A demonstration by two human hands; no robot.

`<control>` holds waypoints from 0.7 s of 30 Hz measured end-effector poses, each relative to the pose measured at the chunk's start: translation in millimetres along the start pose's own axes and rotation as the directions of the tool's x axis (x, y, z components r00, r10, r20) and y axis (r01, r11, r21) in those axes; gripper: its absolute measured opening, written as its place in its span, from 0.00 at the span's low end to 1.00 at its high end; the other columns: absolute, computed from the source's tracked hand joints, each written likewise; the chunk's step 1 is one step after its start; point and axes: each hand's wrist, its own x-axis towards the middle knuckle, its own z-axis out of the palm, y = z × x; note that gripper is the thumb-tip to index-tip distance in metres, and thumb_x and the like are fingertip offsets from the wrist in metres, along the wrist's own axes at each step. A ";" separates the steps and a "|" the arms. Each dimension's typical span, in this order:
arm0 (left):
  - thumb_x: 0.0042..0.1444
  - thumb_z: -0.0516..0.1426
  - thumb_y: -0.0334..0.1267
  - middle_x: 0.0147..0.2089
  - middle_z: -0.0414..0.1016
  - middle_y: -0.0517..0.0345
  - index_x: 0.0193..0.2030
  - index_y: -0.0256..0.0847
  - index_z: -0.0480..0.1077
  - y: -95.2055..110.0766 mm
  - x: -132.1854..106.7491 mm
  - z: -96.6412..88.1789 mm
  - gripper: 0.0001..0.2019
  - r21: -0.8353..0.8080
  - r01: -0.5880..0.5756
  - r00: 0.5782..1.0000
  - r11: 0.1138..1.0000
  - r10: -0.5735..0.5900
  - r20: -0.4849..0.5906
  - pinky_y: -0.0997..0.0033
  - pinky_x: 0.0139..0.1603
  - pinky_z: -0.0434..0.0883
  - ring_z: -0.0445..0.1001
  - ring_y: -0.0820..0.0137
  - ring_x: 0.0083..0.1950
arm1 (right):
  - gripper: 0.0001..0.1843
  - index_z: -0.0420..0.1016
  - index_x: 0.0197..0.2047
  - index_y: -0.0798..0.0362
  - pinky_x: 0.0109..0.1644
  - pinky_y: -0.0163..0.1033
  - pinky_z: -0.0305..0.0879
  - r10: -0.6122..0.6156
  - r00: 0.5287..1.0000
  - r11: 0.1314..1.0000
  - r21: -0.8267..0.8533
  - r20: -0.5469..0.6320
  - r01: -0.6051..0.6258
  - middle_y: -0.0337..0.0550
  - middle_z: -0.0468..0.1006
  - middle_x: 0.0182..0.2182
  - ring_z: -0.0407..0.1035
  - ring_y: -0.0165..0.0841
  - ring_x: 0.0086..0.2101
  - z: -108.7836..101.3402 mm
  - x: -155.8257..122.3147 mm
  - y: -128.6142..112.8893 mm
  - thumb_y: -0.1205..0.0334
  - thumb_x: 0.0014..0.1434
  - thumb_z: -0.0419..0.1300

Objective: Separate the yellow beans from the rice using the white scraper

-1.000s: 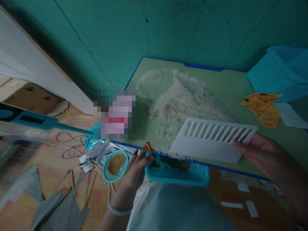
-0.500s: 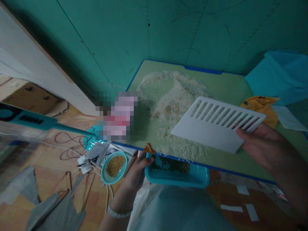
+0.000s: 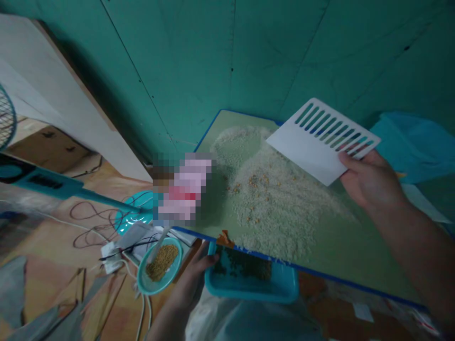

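Seen from the head camera, everything sits around the green board [image 3: 355, 258] with the blue rim. A wide heap of white grains [image 3: 284, 208] lies on the middle of the board, with little yellow bits mixed in.

The right hand [image 3: 369, 182] is closed on one corner of a white scraper [image 3: 309, 151] with slots. It holds the scraper up in the air over the far side of the board, not touching the grains.

The left hand [image 3: 195, 279] is just below the board's near edge, with its fingers curled on the left rim of a teal tray [image 3: 249, 296]. It is dim there, so I think it grips, but I cannot tell how hard. The tray sits right under the board's near edge and has dark bits in it. A small round dish [image 3: 159, 267] of brown grains lies down left of the board's near corner.

To do this well, I think the scraper's long edge should sit flat on the board behind the heap. The tray should be snug under the edge, so no grain slips past.
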 end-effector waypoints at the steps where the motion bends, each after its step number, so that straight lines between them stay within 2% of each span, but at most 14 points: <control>1: 0.46 0.65 0.36 0.51 0.83 0.50 0.61 0.42 0.68 1.7 0.5 -1.8 0.32 -0.001 -0.001 0.999 1.000 0.001 -0.039 0.57 0.58 0.70 0.72 0.50 0.60 | 0.11 0.75 0.34 0.48 0.61 0.44 0.57 -0.017 1.000 1.000 -0.014 -0.015 0.017 0.39 0.79 0.50 0.67 0.34 0.56 -3.1 7.5 -0.3 0.74 0.50 0.62; 5: 0.41 0.68 0.34 0.55 0.81 0.55 0.63 0.48 0.66 5.6 3.9 -6.7 0.39 -0.011 -0.098 0.981 0.995 0.095 -0.167 0.59 0.58 0.71 0.71 0.51 0.62 | 0.09 0.74 0.33 0.47 0.57 0.48 0.61 0.004 0.999 0.998 -0.063 -0.035 -0.006 0.41 0.79 0.49 0.68 0.39 0.55 -18.6 25.5 -0.7 0.71 0.48 0.63; 10: 0.41 0.69 0.39 0.55 0.81 0.54 0.58 0.46 0.72 -2.9 12.3 -8.4 0.33 -0.036 0.025 0.992 0.999 -0.030 -0.124 0.58 0.58 0.72 0.71 0.49 0.62 | 0.10 0.72 0.32 0.46 0.53 0.48 0.65 0.016 0.998 0.994 -0.102 -0.064 -0.022 0.40 0.81 0.44 0.69 0.41 0.53 -33.2 45.9 2.3 0.67 0.45 0.65; 12: 0.40 0.69 0.40 0.50 0.84 0.53 0.59 0.46 0.71 -10.0 22.7 -12.7 0.35 -0.042 0.021 0.991 0.999 -0.026 -0.131 0.55 0.57 0.72 0.70 0.48 0.62 | 0.11 0.71 0.32 0.45 0.52 0.50 0.66 0.024 0.997 0.994 -0.106 -0.072 -0.032 0.39 0.81 0.40 0.71 0.41 0.50 -33.8 59.1 7.1 0.65 0.44 0.65; 13: 0.36 0.70 0.40 0.47 0.85 0.54 0.59 0.46 0.70 -13.8 29.9 -16.7 0.38 -0.037 0.021 0.988 0.999 -0.026 -0.151 0.55 0.57 0.72 0.69 0.47 0.63 | 0.11 0.71 0.32 0.45 0.51 0.50 0.67 0.033 0.997 0.993 -0.107 -0.072 -0.041 0.38 0.82 0.37 0.73 0.42 0.48 -32.7 65.6 10.7 0.65 0.43 0.65; 15: 0.29 0.72 0.42 0.38 0.87 0.55 0.58 0.46 0.72 -20.8 46.6 -27.9 0.42 0.039 -0.053 0.975 0.998 0.060 -0.214 0.56 0.59 0.70 0.68 0.46 0.63 | 0.12 0.71 0.33 0.46 0.49 0.52 0.68 0.063 0.997 0.991 -0.114 -0.054 -0.069 0.37 0.82 0.33 0.75 0.42 0.44 -27.9 76.2 19.8 0.63 0.42 0.66; 16: 0.22 0.74 0.40 0.31 0.86 0.55 0.55 0.45 0.73 -23.7 54.7 -34.5 0.44 0.093 -0.064 0.971 0.994 0.083 -0.224 0.54 0.58 0.70 0.70 0.43 0.61 | 0.12 0.72 0.33 0.46 0.48 0.52 0.69 0.079 0.996 0.989 -0.120 -0.038 -0.083 0.37 0.81 0.31 0.75 0.43 0.42 -24.6 79.5 24.7 0.63 0.42 0.66; 17: 0.17 0.75 0.36 0.26 0.84 0.56 0.52 0.46 0.75 -26.1 61.7 -41.1 0.44 0.119 0.009 0.973 0.993 0.019 -0.230 0.49 0.57 0.71 0.72 0.39 0.59 | 0.12 0.72 0.33 0.47 0.48 0.52 0.69 0.096 0.995 0.987 -0.125 -0.017 -0.098 0.37 0.81 0.30 0.76 0.42 0.41 -20.9 81.5 29.5 0.63 0.42 0.67; 18: 0.18 0.75 0.35 0.23 0.83 0.58 0.49 0.48 0.76 -27.8 67.1 -47.2 0.42 0.132 0.047 0.975 0.990 -0.016 -0.222 0.46 0.56 0.71 0.73 0.38 0.57 | 0.12 0.72 0.33 0.48 0.47 0.52 0.70 0.113 0.994 0.985 -0.128 0.003 -0.112 0.37 0.81 0.29 0.76 0.42 0.39 -17.1 82.0 33.8 0.62 0.42 0.67; 21: 0.24 0.74 0.35 0.25 0.83 0.59 0.39 0.49 0.78 -28.8 71.6 -59.1 0.27 0.163 -0.030 0.976 0.986 0.064 -0.210 0.48 0.57 0.70 0.75 0.42 0.56 | 0.11 0.73 0.33 0.50 0.46 0.51 0.70 0.154 0.987 0.981 -0.124 0.049 -0.147 0.37 0.81 0.29 0.76 0.39 0.36 -7.7 77.4 42.1 0.62 0.45 0.67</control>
